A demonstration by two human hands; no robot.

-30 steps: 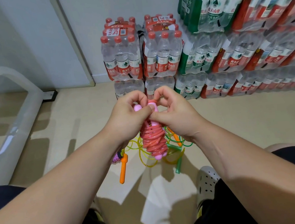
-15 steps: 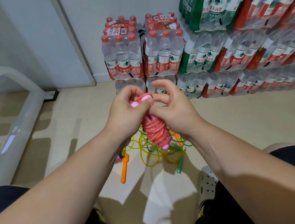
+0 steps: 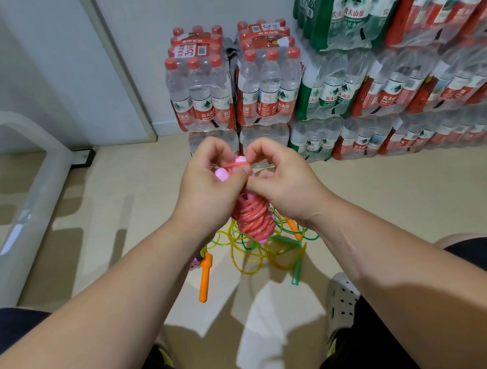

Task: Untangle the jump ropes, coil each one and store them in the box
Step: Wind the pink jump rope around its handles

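Pink jump rope, wound in a tight coil, hangs just above the tangle of yellow and green ropes on the floor. The left hand has its fingers curled round the coil's top, and the right hand pinches a strand there. An orange handle lies left of the tangle.

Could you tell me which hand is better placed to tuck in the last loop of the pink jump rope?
Probably the right hand: it pinches the top loop of the pink jump rope, while the left hand grips and steadies the coil.
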